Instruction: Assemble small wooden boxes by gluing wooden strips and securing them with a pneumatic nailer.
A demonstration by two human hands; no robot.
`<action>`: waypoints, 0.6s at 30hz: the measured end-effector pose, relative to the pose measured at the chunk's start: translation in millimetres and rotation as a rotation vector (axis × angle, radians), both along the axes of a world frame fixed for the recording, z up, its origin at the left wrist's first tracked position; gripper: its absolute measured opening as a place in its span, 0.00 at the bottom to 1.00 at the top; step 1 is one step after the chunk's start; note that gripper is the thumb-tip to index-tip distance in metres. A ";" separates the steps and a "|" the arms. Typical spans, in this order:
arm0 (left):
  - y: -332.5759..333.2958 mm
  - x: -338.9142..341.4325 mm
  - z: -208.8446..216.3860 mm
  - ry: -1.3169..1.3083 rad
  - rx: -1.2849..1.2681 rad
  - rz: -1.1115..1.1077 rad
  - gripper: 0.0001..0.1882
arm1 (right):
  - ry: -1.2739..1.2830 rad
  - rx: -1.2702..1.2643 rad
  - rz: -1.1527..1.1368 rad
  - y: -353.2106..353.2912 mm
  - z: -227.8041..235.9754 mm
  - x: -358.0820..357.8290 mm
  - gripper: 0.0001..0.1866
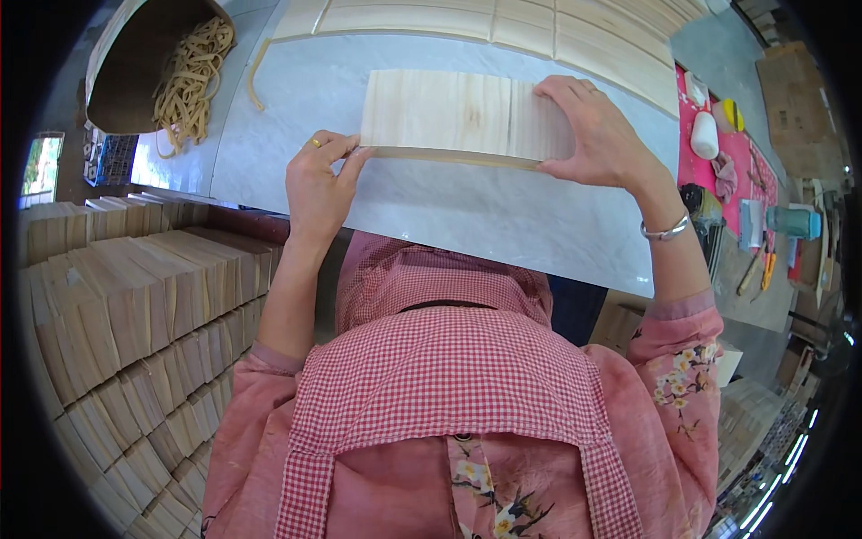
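Observation:
A pale rectangular wooden board (440, 112) is held level between my two hands over the white marbled table (485, 211). A dark line crosses its top face toward the right end, and a thin darker edge runs along its near side. My left hand (321, 184) has a ring on one finger and pinches the board's near left corner between thumb and fingers. My right hand (603, 135) spans the right end, fingers over the far edge and thumb at the near edge. Whether the board is one piece or several together, I cannot tell.
Several long wooden pieces (521, 25) line the table's far side. At the far left, a tipped round container (121, 76) holds tan rubber bands (193, 76). Wooden boards (135, 287) stand stacked at the left. A white bottle (704, 135) lies on a pink surface (690, 166) at the right.

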State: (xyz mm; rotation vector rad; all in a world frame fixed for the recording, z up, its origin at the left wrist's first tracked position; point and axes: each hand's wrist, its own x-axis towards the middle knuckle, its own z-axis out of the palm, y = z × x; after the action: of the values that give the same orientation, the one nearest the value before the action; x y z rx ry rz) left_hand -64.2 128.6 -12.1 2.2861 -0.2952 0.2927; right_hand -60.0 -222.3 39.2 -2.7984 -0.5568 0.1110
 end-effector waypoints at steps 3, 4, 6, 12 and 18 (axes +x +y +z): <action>-0.5 0.1 1.4 -0.017 0.008 -0.001 0.10 | -0.041 -0.039 0.033 -2.8 -2.0 1.7 0.41; -1.3 0.0 2.4 -0.021 0.006 -0.017 0.10 | -0.045 -0.042 0.017 -4.5 -4.4 0.2 0.41; -1.7 -0.7 3.7 -0.014 0.014 -0.012 0.10 | -0.245 -0.008 0.073 -7.8 -18.0 -4.7 0.36; -1.9 -2.0 8.7 0.008 0.029 -0.009 0.09 | -0.527 0.267 -0.217 -35.8 -24.6 -46.1 0.20; -3.7 -1.7 10.0 0.011 0.023 -0.025 0.09 | -0.274 0.380 -0.538 -38.6 -50.8 -100.6 0.08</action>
State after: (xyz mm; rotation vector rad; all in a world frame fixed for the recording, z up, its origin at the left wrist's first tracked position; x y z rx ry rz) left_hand -65.8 124.9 -2.1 2.3038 -0.3232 0.2651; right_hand -160.6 -260.9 -11.7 -2.4931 0.1283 -0.4449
